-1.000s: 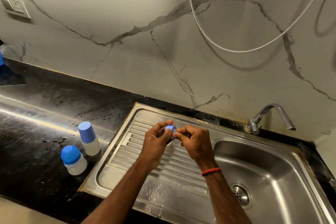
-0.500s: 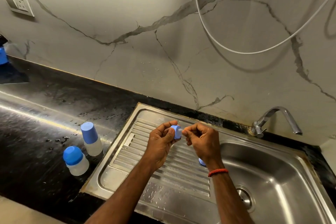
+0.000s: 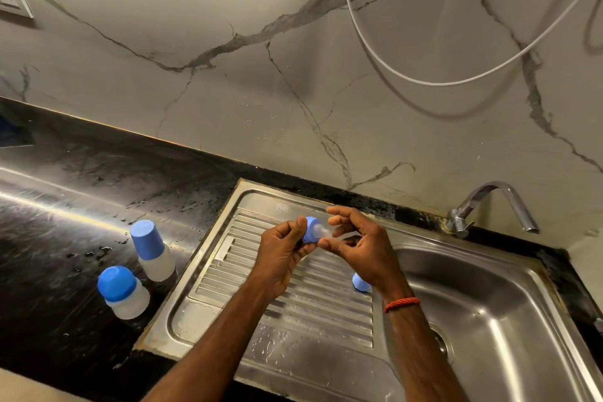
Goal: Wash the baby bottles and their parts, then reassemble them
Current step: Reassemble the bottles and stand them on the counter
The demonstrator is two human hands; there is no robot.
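- The far bottle [image 3: 153, 251] and the near bottle [image 3: 123, 293], both cloudy plastic, are standing capped in blue on the wet black counter [image 3: 49, 238], just beside the steel sink [image 3: 496, 297].
- The left hand [image 3: 280, 259] is gripping a blue ring [image 3: 309, 229] above the ribbed drainboard [image 3: 293, 307], fingers curled round it.
- The right hand [image 3: 363, 250] is pinching the soft clear teat [image 3: 323, 232] poking from that ring.
- A blue cap [image 3: 360, 283] is lying on the drainboard, half hidden behind the right hand.

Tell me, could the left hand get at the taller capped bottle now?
Probably not yet: the way across the drainboard to the taller bottle looks free, but the left hand grips the blue collar, with the right hand pinching its teat.
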